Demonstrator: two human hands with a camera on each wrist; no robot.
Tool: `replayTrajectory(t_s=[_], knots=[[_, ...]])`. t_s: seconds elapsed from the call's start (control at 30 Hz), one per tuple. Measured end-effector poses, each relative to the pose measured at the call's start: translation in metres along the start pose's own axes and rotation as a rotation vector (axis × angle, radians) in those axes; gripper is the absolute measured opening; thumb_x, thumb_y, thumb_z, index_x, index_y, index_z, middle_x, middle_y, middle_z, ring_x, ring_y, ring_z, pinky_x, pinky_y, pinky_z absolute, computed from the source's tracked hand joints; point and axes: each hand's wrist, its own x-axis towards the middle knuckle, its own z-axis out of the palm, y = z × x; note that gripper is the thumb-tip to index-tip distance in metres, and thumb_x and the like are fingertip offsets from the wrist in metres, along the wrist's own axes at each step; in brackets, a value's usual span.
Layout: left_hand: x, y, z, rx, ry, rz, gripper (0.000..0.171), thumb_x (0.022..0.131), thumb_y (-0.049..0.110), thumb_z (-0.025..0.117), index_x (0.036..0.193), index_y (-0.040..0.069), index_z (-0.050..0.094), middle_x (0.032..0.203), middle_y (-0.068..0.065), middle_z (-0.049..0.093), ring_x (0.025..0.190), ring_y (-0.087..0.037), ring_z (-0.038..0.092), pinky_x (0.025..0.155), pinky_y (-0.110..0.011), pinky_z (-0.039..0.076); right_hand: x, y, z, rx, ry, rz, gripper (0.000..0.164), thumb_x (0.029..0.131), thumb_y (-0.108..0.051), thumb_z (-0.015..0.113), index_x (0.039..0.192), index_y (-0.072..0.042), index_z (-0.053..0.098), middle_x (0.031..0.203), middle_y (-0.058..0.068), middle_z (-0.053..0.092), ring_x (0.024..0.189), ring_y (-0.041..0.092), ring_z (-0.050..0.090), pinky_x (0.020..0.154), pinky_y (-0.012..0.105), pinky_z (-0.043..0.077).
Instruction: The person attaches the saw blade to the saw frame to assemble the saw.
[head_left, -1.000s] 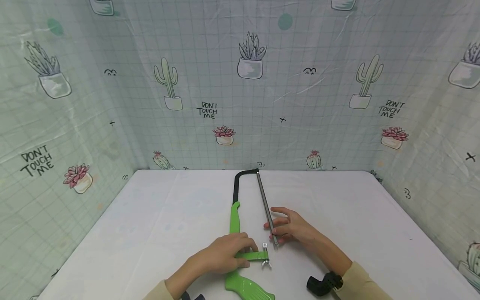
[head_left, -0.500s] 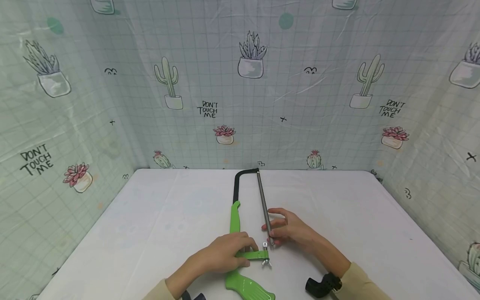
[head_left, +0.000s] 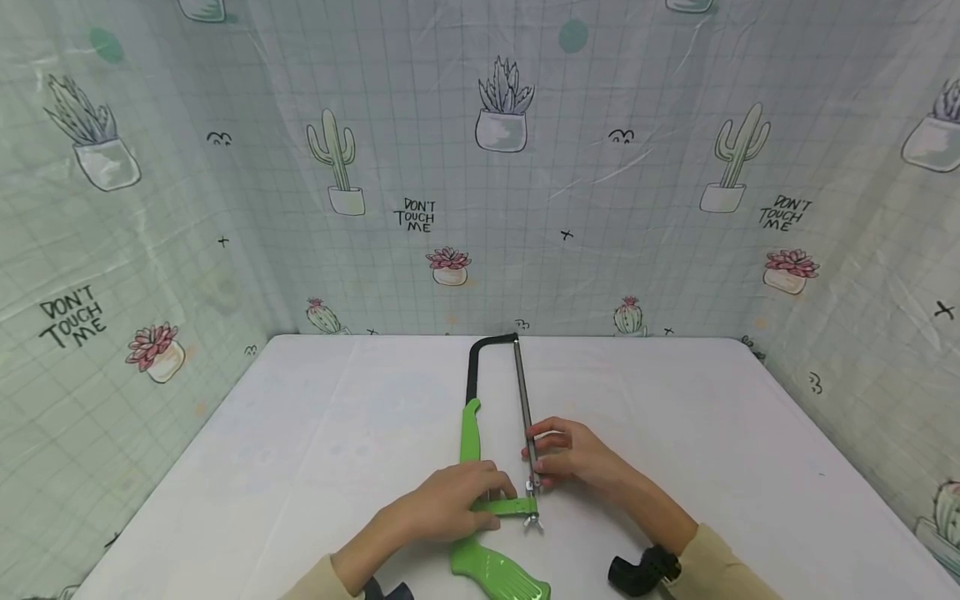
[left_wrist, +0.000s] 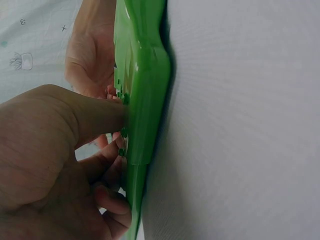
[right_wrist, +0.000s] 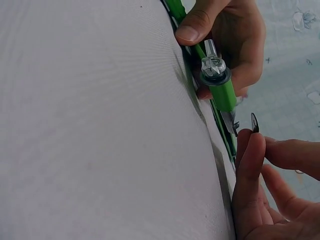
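Note:
A hacksaw with a green handle (head_left: 498, 575) and black front frame (head_left: 472, 379) lies on the white table. My left hand (head_left: 450, 504) holds its green body beside the short green arm (head_left: 513, 507); the thumb presses on the body (left_wrist: 147, 90) in the left wrist view. Between thumb and fingers, my right hand (head_left: 577, 454) pinches the near end of the grey blade (head_left: 523, 387), whose far end meets the frame's tip. In the right wrist view the blade end (right_wrist: 254, 122) stands slightly apart from the metal holder (right_wrist: 229, 122). Behind that holder is a wing nut (right_wrist: 212, 66).
A patterned cloth (head_left: 420, 275) with cacti stands behind and beside the white table (head_left: 337, 417). Black wrist devices are strapped on both arms; the right one (head_left: 643, 571) sits near the table's front.
My right hand has moved left with the blade's near end, bringing it from right of the holder to in line with it. The left hand and saw frame stay in place.

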Motion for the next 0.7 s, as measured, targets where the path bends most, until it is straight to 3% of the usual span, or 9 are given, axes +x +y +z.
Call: replayTrajectory(t_s=[0.37,0.7], knots=[[0.0002,0.0014,-0.0012,-0.002,-0.002,-0.004,0.028,0.091,0.03,0.077,0.119,0.032,0.07,0.102,0.018,0.062,0.09,0.001,0.054,0.078,-0.024,0.048,0.0002,0.003,0.0033,-0.067,-0.009,-0.042,0.048,0.088,-0.006,0.072,0.131,0.009,0.057,0.116,0.018,0.069,0.094,0.014,0.068,0.083,0.031,0.061],[0.0005,0.0028,-0.0025,-0.008,-0.002,-0.011,0.029,0.09,0.028,0.077,0.118,0.031,0.07,0.099,0.017,0.061,0.087,0.001,0.052,0.075,-0.022,0.046,0.0013,0.0048,0.0044,-0.083,-0.013,-0.046,0.046,0.088,-0.004,0.068,0.131,0.009,0.057,0.113,0.018,0.068,0.086,0.012,0.068,0.077,0.026,0.06]])
